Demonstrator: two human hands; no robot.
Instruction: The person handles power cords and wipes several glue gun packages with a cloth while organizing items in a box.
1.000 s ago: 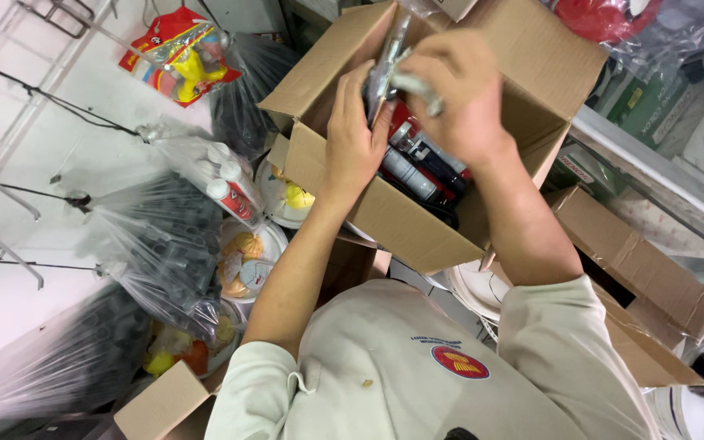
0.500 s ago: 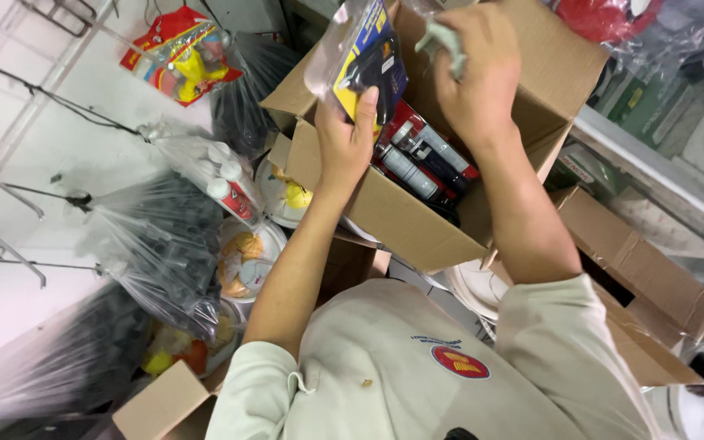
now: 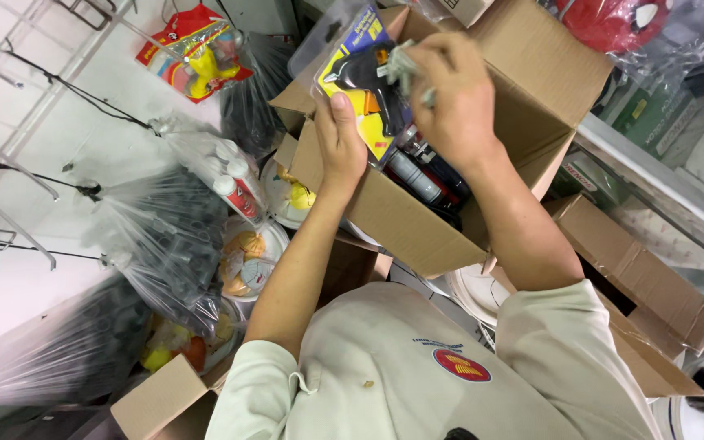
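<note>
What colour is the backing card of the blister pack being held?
Yellow, behind a black glue gun; the blister pack shows in the head view.

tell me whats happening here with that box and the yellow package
A person in a cream shirt holds a blister pack with a yellow card and a black pistol-shaped tool over an open cardboard box. The left hand grips the pack from below, while the right hand presses a grey-green cloth against its top. More packaged items lie inside the box. Clear plastic bags of goods hang to the left, and other cardboard boxes sit to the right.
</note>
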